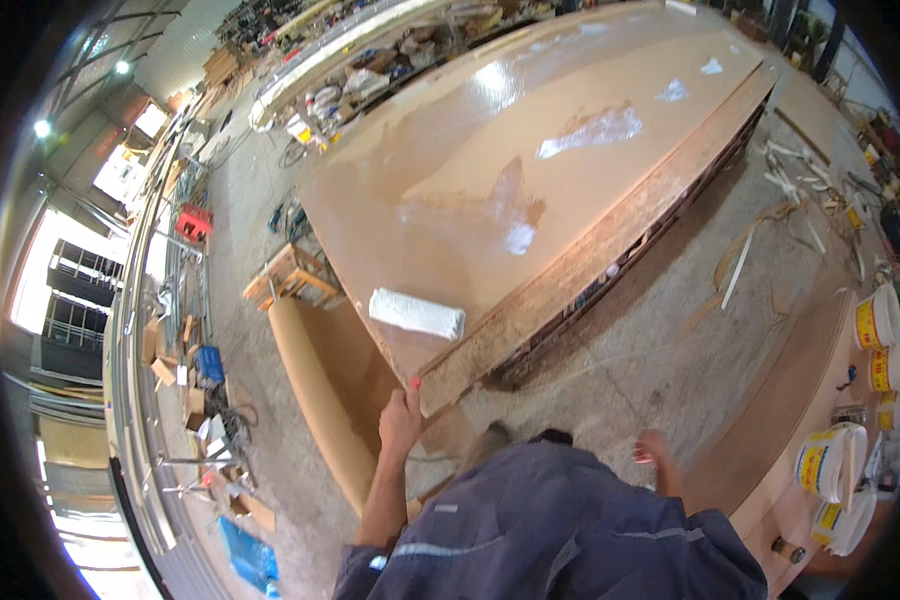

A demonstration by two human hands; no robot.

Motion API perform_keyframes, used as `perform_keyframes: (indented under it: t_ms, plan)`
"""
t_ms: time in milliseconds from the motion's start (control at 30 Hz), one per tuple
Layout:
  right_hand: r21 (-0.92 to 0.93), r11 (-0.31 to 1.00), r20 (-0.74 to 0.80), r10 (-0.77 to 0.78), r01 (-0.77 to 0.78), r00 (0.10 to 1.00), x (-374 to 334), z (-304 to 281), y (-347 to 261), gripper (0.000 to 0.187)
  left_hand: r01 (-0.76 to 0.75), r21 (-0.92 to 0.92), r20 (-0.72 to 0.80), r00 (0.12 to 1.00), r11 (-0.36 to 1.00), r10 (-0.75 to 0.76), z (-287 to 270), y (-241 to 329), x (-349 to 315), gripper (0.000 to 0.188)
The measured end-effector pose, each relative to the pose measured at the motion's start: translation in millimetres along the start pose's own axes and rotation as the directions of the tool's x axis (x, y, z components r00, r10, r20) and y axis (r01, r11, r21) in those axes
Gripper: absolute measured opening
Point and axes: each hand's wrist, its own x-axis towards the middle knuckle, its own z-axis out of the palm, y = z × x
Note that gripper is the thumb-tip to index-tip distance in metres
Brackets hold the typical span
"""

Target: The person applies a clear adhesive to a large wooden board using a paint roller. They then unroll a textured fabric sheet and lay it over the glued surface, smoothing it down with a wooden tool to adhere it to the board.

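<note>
A large tan board point(370, 220) lies raised in front of me, with wet, shiny patches and several white smears on its face. Near its closest corner rests a white paint roller point(417, 313). My left hand point(400, 420) is closed at that corner around a handle with a red end, which points toward the roller; the link between them is hard to make out. Away from the board, my right hand point(655, 450) hangs beside my body over the floor. Its fingers are loosely curled and apart, with no tool visible in them.
Several white buckets point(832, 462) with coloured labels stand on a brown sheet at the right. A curved brown sheet point(315, 400) and a wooden stand point(295, 272) are left of the board. Offcut strips point(738, 268) litter the floor; long metal profiles point(135, 330) line the left side.
</note>
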Motion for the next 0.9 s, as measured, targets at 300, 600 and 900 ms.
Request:
perform_keyframes:
  t_ms: [300, 600, 900]
  plan:
    - [0.499, 0.853, -0.525, 0.16, 0.15, 0.836, -193.1, -75.2, 41.2, 0.031, -0.116, 0.224, 0.176, 0.981, 0.968, 0.077, -7.3, 39.7, 187.9, 0.064]
    - [0.555, 0.811, -0.571, 0.208, 0.186, 0.794, -241.0, 91.5, 99.6, 0.028, -0.252, 0.065, 0.298, 0.928, 0.966, 0.222, 73.7, 272.7, 475.6, 0.08]
    - [0.612, 0.753, -0.476, 0.107, 0.242, 0.873, -184.3, 127.9, 26.2, 0.027, -0.385, 0.149, 0.247, 0.906, 0.911, 0.342, 109.8, 366.4, 512.9, 0.076]
